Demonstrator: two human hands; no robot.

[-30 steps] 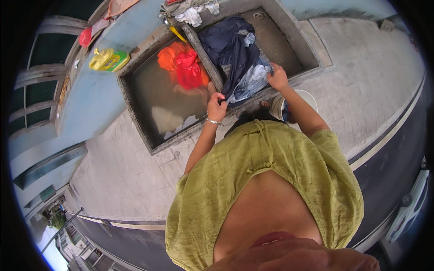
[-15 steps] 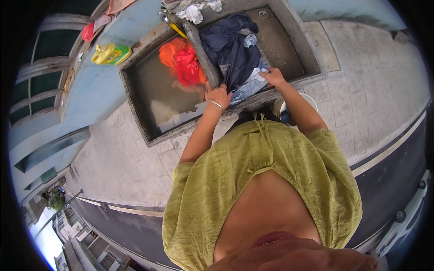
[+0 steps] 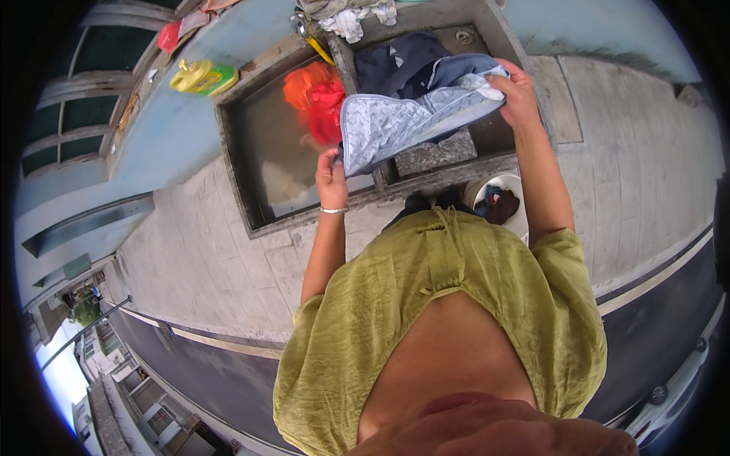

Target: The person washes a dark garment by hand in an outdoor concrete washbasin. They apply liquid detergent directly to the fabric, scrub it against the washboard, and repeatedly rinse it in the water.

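Note:
A dark navy garment [image 3: 418,125] with a pale grey-blue patterned lining is stretched above the two-part concrete sink [image 3: 251,226]. At its lower left corner my left hand [image 3: 331,181] is closed, pinching the edge over the divider's near end. My right hand [image 3: 518,95] grips the opposite end, higher up over the right basin. The pale lining faces up between them, while darker folds of the garment trail into that basin behind. Below the cloth, a rough stone slab [image 3: 437,154] partly shows. Red and orange cloth [image 3: 319,99] lies in the left basin's cloudy water.
A white bucket [image 3: 523,216] holding dark clothes stands by the sink's near side. A yellow-green jug [image 3: 204,78] sits beyond the left basin. Near the tap [image 3: 303,26], white cloths [image 3: 353,23] lie on the sink's far edge. A drain [image 3: 464,36] shows in the right basin.
Both hands have lifted the garment off the slab and spread it, exposing its pale lining. My right hand has moved up and right; the left has shifted left and slightly nearer me.

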